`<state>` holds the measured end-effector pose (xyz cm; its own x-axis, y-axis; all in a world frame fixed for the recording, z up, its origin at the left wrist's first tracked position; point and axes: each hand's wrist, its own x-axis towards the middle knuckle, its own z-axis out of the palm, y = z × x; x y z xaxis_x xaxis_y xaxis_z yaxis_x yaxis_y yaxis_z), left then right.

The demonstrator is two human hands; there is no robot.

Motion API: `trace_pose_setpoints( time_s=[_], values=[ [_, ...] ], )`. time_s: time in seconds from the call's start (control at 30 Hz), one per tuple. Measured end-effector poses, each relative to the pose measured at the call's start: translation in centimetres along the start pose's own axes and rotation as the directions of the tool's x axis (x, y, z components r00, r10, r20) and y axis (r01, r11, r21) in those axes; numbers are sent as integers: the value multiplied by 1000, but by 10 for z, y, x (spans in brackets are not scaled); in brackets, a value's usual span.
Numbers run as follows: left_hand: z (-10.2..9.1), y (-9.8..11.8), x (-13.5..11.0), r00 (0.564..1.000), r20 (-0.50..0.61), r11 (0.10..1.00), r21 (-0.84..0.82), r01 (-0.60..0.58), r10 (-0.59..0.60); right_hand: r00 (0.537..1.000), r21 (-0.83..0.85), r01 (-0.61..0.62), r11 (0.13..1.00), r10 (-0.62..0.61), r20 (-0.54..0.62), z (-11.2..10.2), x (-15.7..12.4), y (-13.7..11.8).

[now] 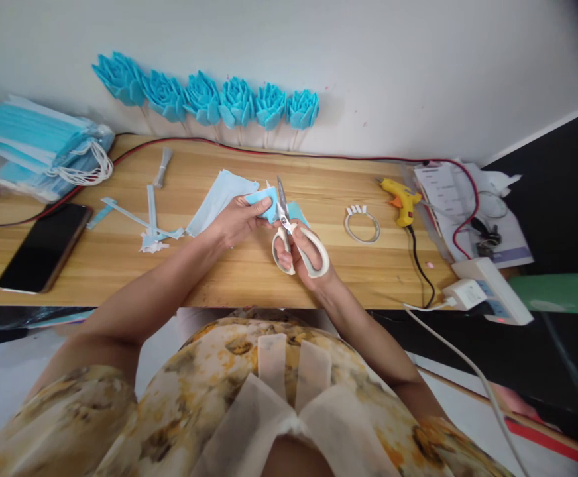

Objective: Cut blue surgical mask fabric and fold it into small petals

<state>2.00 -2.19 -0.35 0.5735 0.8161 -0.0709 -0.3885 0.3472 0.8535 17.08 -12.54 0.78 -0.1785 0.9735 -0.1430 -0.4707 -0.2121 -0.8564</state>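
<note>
My left hand (236, 222) pinches a small folded piece of blue mask fabric (268, 201) above the wooden table (120, 258). My right hand (306, 255) has its fingers through the white handles of a pair of scissors (289, 228), whose blades point up and meet the blue piece. A pile of pale blue cut fabric sheets (219, 199) lies just behind my left hand. Another blue scrap (297, 213) shows to the right of the blades.
Several blue fabric flowers (209, 99) lean on the wall. A stack of face masks (45, 149) sits far left, a black phone (45, 246) before it, and cut strips (150, 222). Right: tape ring (362, 224), yellow glue gun (401, 199), papers, power strip (490, 288).
</note>
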Motion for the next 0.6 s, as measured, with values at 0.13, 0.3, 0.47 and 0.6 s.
trace_pose_setpoints(
  time_s=[0.13, 0.3, 0.47, 0.6],
  values=[
    [-2, 0, 0, 1000, -23, 1000, 14, -4, 4, 999, 9, -9, 1000, 9, -38, 3, -1, 0],
    [-4, -1, 1, 1000, -1, 1000, 20, -6, 6, 998, 14, -17, 1000, 18, -53, 4, -4, 1],
    [-5, -2, 2, 1000, -7, 1000, 16, -18, 18, 999, 12, -19, 1000, 19, -28, 3, -5, 3],
    [-6, -4, 1, 998, 25, 995, 87, -56, 54, 999, 40, -43, 998, 41, 35, 2, -2, 2]
  ],
)
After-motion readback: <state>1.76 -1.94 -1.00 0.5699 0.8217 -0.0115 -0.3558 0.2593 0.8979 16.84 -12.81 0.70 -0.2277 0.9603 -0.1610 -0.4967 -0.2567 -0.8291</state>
